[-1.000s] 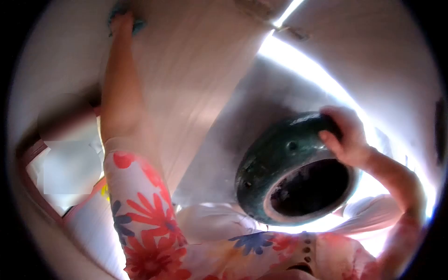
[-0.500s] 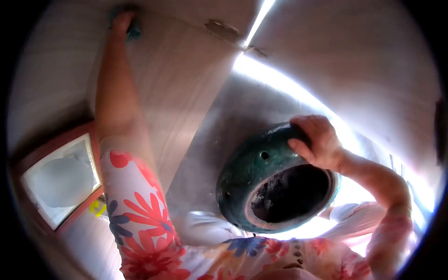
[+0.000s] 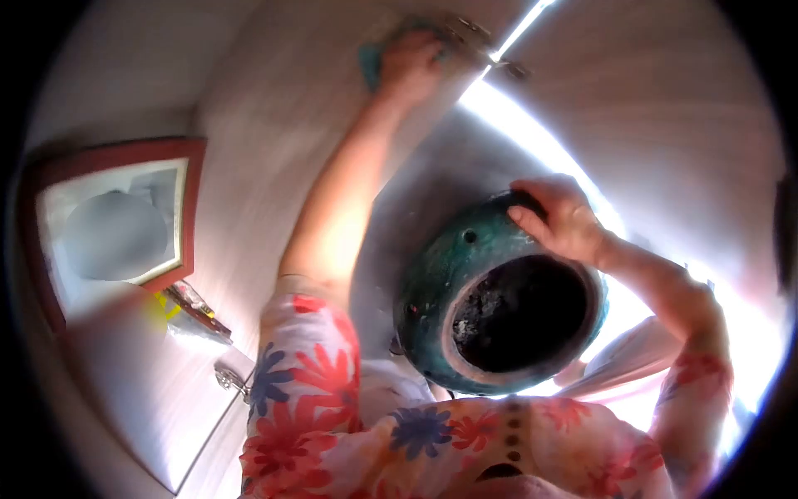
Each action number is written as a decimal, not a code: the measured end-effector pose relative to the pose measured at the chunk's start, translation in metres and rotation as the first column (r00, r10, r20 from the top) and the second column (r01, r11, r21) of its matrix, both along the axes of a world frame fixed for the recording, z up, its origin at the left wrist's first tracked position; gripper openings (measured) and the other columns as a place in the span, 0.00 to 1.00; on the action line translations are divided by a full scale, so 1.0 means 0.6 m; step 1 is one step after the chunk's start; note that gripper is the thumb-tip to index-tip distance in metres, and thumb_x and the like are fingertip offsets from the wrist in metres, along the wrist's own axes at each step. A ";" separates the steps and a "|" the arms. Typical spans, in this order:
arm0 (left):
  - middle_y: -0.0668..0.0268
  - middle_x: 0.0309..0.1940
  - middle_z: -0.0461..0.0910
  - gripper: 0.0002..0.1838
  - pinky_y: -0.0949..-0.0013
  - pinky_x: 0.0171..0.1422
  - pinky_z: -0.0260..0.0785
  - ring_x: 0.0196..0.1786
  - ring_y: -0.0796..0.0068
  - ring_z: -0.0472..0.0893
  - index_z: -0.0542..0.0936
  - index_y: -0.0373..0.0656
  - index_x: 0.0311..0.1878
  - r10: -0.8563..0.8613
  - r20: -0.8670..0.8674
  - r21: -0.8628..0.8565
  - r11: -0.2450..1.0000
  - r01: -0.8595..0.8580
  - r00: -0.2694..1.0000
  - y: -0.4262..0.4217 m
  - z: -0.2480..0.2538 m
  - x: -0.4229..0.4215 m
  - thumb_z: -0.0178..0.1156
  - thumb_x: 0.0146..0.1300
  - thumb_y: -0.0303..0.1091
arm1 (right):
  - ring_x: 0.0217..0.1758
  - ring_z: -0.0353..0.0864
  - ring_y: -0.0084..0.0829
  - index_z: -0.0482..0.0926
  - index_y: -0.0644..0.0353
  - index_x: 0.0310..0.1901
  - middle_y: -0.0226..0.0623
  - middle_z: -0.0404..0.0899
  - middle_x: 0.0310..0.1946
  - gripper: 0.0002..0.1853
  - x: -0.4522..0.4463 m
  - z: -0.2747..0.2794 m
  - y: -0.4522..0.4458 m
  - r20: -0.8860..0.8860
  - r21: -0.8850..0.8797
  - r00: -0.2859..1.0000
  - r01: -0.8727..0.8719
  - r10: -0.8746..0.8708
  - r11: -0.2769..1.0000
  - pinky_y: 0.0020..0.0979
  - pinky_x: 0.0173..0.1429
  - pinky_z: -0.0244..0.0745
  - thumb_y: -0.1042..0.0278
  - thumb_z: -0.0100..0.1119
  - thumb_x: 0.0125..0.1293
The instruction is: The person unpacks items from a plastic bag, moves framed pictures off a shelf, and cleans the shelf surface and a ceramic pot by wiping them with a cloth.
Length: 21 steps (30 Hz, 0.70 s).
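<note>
My left hand is stretched up and away from me, pressing a teal cloth against a pale wood-grain panel. Motion blurs its fingers a little, and part of the cloth is hidden under them. Close by on that panel sits a metal fitting, beside a bright gap. My right hand grips the rim side of a round, dark green glazed pot, thumb on the near side and fingers over the top. The pot tilts its wide mouth toward me. Inside it is dark, with greyish residue, and small holes mark its wall.
At the left is a red-brown wooden frame around a pale picture or mirror. Below it lie small packets and a metal handle. A second wood-grain panel stands at the right. Strong light glares behind the pot.
My left hand and the cloth have swept right along the panel toward the metal fitting. My right hand stays on the pot, while the view has shifted somewhat.
</note>
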<state>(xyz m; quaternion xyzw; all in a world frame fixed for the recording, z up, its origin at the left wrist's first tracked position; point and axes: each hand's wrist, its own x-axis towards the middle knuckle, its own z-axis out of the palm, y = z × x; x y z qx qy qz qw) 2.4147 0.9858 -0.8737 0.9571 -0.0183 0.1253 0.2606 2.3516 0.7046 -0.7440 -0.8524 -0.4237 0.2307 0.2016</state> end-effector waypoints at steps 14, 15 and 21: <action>0.59 0.41 0.77 0.14 0.68 0.50 0.71 0.43 0.69 0.78 0.72 0.35 0.49 -0.278 -0.301 -0.909 -0.204 -0.362 0.912 0.011 0.091 -0.177 0.47 0.61 0.28 | 0.41 0.78 0.45 0.75 0.60 0.45 0.48 0.78 0.36 0.26 -0.012 0.000 -0.005 0.003 -0.030 0.999 0.045 -0.044 0.999 0.36 0.48 0.72 0.44 0.43 0.63; 0.59 0.41 0.77 0.14 0.68 0.50 0.71 0.43 0.69 0.78 0.72 0.35 0.49 -0.205 -0.311 -0.925 -0.161 -0.345 0.928 0.031 0.098 -0.186 0.48 0.61 0.28 | 0.41 0.78 0.44 0.75 0.60 0.45 0.48 0.78 0.36 0.26 -0.014 0.002 -0.005 -0.003 -0.041 0.998 0.065 -0.065 0.997 0.36 0.49 0.71 0.44 0.43 0.63; 0.60 0.40 0.78 0.14 0.68 0.49 0.71 0.42 0.71 0.78 0.72 0.34 0.49 0.016 -0.341 -0.940 0.006 -0.341 0.940 0.058 0.158 -0.216 0.49 0.61 0.30 | 0.43 0.77 0.44 0.75 0.59 0.46 0.48 0.78 0.36 0.26 0.003 -0.044 -0.028 -0.019 0.145 0.999 -0.036 0.039 0.989 0.34 0.50 0.71 0.43 0.43 0.63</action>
